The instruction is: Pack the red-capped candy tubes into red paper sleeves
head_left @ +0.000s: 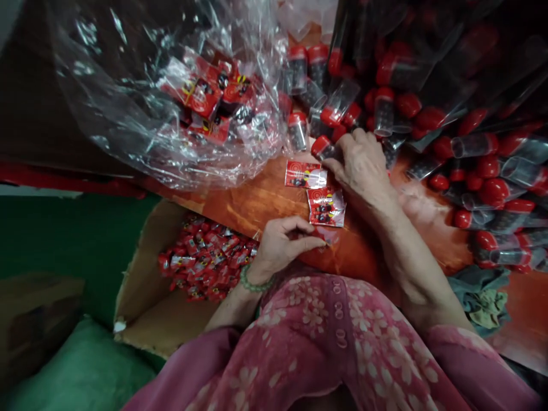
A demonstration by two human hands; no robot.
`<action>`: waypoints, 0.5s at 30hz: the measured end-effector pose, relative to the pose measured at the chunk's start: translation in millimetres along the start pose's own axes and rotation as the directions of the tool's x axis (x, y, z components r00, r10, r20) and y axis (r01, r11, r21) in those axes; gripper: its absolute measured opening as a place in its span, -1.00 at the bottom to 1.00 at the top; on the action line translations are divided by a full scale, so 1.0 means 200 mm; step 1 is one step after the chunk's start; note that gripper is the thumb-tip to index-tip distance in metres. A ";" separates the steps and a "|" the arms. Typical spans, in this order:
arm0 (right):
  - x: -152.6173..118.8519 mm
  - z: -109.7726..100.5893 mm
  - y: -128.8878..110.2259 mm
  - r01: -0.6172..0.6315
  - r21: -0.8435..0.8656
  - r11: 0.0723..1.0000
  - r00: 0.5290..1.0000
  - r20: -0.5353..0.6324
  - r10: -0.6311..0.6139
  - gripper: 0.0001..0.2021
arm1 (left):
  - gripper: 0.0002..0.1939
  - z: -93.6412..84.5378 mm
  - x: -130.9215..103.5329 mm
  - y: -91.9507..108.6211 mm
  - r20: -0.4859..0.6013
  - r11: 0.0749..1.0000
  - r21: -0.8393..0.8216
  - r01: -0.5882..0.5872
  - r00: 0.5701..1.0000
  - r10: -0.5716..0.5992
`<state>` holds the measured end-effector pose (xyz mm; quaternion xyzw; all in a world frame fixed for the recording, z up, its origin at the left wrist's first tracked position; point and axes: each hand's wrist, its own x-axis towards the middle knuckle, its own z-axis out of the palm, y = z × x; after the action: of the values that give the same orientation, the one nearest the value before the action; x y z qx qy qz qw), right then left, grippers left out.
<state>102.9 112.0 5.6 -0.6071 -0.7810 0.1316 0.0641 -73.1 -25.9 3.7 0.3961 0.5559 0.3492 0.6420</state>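
Left hand [280, 246]: pinches a thin wrapper [331, 236]; slick film could slip.
Right hand [360, 162]: beside capped tubes [322, 146], grip I cannot tell; round ones may roll.

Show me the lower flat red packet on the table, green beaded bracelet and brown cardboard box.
Lower flat red packet [326, 208], head view, printed face.
Green beaded bracelet [253, 287], head view, lower beads.
Brown cardboard box [144, 268], head view, inner wall.

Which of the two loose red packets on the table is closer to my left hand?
The lower packet, nearer your body and just beyond your left hand; the upper packet lies farther off, beside your right hand.
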 end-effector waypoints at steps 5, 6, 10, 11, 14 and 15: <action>-0.16 -0.15 -0.01 -0.045 0.269 0.962 0.998 -0.026 0.054 -0.87 | -0.63 -0.02 0.00 0.00 -0.088 0.989 0.024 -0.143 0.986 0.144; -0.23 -0.18 0.00 0.002 0.388 0.922 0.999 -0.050 0.019 -0.88 | -0.63 -0.02 0.00 0.00 -0.090 0.984 0.035 -0.174 0.980 0.176; -0.52 -0.24 0.07 0.036 0.736 0.677 0.999 -0.053 0.005 -0.80 | -0.66 -0.01 -0.02 0.00 -0.063 0.958 0.096 -0.271 0.959 0.278; -0.58 -0.24 0.09 0.045 0.766 0.641 0.998 -0.069 0.011 -0.77 | -0.67 -0.01 -0.03 0.01 -0.051 0.949 0.112 -0.294 0.952 0.301; -0.71 -0.23 0.10 0.089 0.738 0.669 0.992 -0.126 0.007 -0.76 | -0.68 0.01 -0.03 0.01 0.003 0.910 0.154 -0.385 0.921 0.390; -0.73 -0.23 0.10 0.092 0.710 0.698 0.992 -0.129 0.001 -0.77 | -0.69 0.01 -0.03 0.02 0.025 0.889 0.166 -0.427 0.903 0.429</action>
<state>170.8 -18.4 53.5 -0.5219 -0.6783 0.3861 0.3443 -71.6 -30.2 9.5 0.5592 0.4862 0.4365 0.5103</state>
